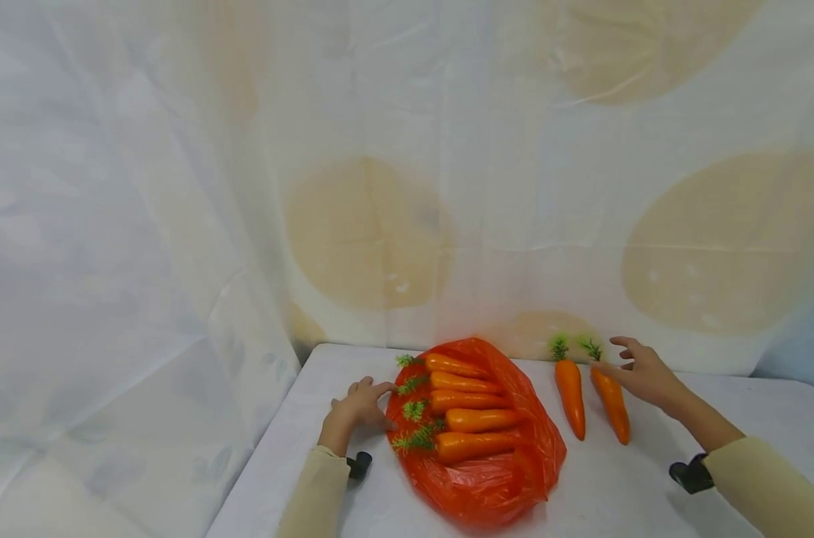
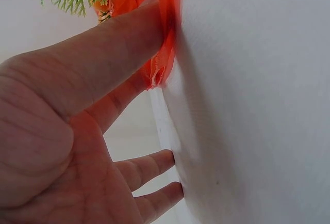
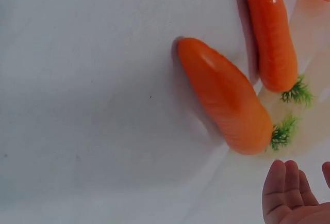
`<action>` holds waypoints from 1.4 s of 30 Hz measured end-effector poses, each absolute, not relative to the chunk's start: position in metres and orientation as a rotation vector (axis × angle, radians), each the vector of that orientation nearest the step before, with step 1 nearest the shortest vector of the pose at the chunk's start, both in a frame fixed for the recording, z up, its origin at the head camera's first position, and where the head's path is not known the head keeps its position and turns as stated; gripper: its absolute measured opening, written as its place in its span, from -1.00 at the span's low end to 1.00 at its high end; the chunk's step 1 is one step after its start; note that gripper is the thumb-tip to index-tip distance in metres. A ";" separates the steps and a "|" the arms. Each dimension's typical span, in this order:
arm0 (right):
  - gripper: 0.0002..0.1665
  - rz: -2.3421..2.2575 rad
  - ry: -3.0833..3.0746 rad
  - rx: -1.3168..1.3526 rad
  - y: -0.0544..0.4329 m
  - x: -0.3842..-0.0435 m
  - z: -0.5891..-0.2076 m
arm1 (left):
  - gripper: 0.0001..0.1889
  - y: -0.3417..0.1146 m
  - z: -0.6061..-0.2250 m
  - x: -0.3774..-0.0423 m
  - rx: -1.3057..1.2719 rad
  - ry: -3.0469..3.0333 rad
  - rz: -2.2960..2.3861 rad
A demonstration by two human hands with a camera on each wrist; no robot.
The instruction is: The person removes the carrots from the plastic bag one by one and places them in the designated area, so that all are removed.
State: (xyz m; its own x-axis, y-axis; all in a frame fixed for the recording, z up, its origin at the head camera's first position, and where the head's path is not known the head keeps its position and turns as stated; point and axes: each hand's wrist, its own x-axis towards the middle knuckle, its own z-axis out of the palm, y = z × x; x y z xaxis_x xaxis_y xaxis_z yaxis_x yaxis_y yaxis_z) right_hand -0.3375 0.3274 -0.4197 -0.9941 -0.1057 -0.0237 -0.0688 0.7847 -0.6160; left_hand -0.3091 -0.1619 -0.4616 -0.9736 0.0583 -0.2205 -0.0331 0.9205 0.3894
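My left hand [image 1: 360, 407] is at the left edge of a red plastic bag [image 1: 477, 493]. In the left wrist view, its thumb [image 2: 93, 53] and index finger touch the bag's thin edge, spread apart, while the other fingers reach toward the white table surface. Several orange carrots [image 1: 474, 420] with green tops lie side by side in the bag, tops toward my left hand. To the right, two loose carrots lie on the table, a left one [image 1: 570, 400] and a right one [image 1: 611, 403]. Fingers spread, my right hand [image 1: 645, 373] hovers beside the right carrot's leafy end and holds nothing.
The white table [image 1: 279, 448] ends at the back against a hanging white cloth [image 1: 501, 224] with beige round patches. More cloth [image 1: 111, 299] hangs along the left side. Dark wrist straps [image 1: 692, 474] sit at both sleeves.
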 end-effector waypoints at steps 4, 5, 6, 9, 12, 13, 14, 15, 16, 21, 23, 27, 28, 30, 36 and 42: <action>0.14 -1.023 2.882 -0.190 0.319 -0.335 -0.418 | -0.30 -0.163 -0.462 -0.310 0.022 2.859 0.584; 0.13 -1.028 2.871 -0.196 0.317 -0.335 -0.417 | -0.29 -0.163 -0.462 -0.311 0.023 2.860 0.582; 0.13 -1.037 2.859 -0.204 0.315 -0.334 -0.417 | -0.29 -0.163 -0.462 -0.311 0.022 2.860 0.581; 0.12 -1.076 2.821 -0.230 0.308 -0.333 -0.416 | -0.29 -0.164 -0.462 -0.311 0.015 2.860 0.578; 0.11 -1.102 2.816 -0.268 0.302 -0.332 -0.416 | -0.28 -0.165 -0.463 -0.312 0.005 2.860 0.587; 0.10 -1.109 2.818 -0.282 0.300 -0.331 -0.416 | -0.28 -0.165 -0.463 -0.312 0.003 2.861 0.589; 0.07 -1.115 2.824 -0.300 0.297 -0.330 -0.416 | -0.29 -0.165 -0.463 -0.312 0.004 2.862 0.589; 0.06 -1.113 2.833 -0.317 0.295 -0.328 -0.416 | -0.29 -0.166 -0.463 -0.312 0.006 2.864 0.589; 0.04 -1.114 2.832 -0.328 0.292 -0.326 -0.415 | -0.29 -0.166 -0.462 -0.311 0.011 2.865 0.587; -0.01 -1.126 2.808 -0.420 0.275 -0.315 -0.411 | -0.31 -0.166 -0.461 -0.310 0.019 2.861 0.587; -0.03 -1.134 2.799 -0.444 0.269 -0.313 -0.411 | -0.31 -0.166 -0.461 -0.310 0.019 2.860 0.595; -0.08 -1.134 2.815 -0.472 0.263 -0.310 -0.412 | -0.31 -0.165 -0.462 -0.310 0.028 2.862 0.598; -0.09 -1.131 2.819 -0.481 0.262 -0.309 -0.413 | -0.31 -0.165 -0.462 -0.310 0.030 2.860 0.599; -0.12 -1.132 2.820 -0.494 0.262 -0.307 -0.414 | -0.31 -0.164 -0.464 -0.309 0.034 2.857 0.598; -0.10 -1.129 2.788 -0.492 0.262 -0.301 -0.421 | -0.32 -0.162 -0.466 -0.307 0.032 2.851 0.599; -0.13 -1.136 2.794 -0.530 0.259 -0.301 -0.420 | -0.33 -0.162 -0.464 -0.307 0.009 2.864 0.611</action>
